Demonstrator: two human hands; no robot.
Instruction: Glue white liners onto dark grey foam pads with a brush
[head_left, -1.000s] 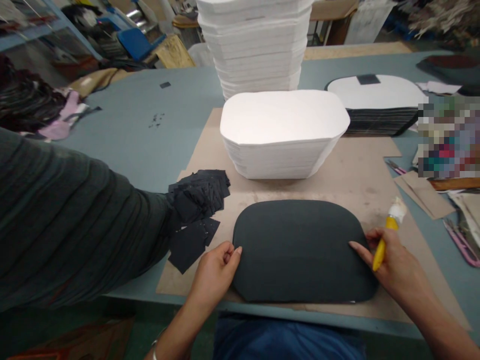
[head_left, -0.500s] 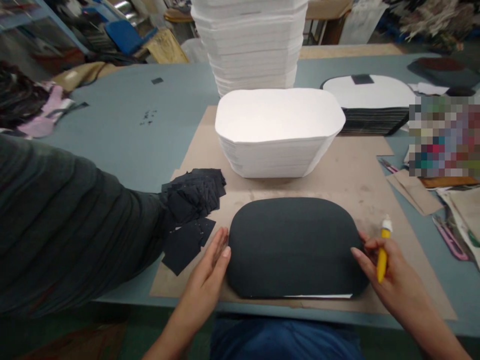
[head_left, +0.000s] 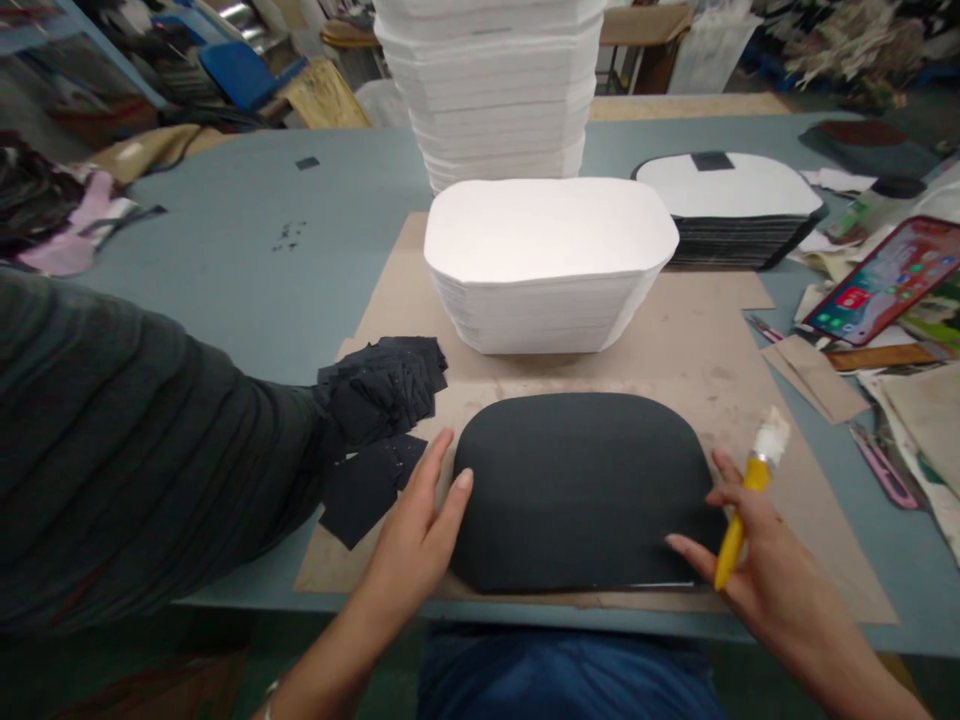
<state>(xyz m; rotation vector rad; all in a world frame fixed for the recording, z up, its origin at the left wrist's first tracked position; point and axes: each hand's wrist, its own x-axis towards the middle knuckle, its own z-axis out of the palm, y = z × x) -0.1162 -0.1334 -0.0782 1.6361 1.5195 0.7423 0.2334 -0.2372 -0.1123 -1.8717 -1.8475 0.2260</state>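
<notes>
A black oval sheet (head_left: 585, 490) lies flat near the table's front edge, with a thin white line at its lower right edge. My left hand (head_left: 416, 520) rests at its left side, fingers apart and holding nothing. At the right side, my right hand (head_left: 757, 550) holds a yellow brush (head_left: 739, 525), its white bristles pointing up and away; the thumb lies over the sheet's right part. Small black pieces (head_left: 386, 390) are heaped left of the sheet. Behind it stands a stack of white oval sheets (head_left: 551, 235).
Brown board (head_left: 750, 370) lies under the work. A taller white stack (head_left: 502, 100) rises behind. Back right is a black-and-white stack (head_left: 731, 190). A phone (head_left: 885, 280) and pink snips (head_left: 885, 470) lie at the right. A person's dark sleeve (head_left: 150, 440) reaches in from the left.
The brush has tilted and shifted left and down in my right hand, whose thumb moved inward over the sheet. My left hand's fingers are spread wider. Less white shows at the sheet's front edge.
</notes>
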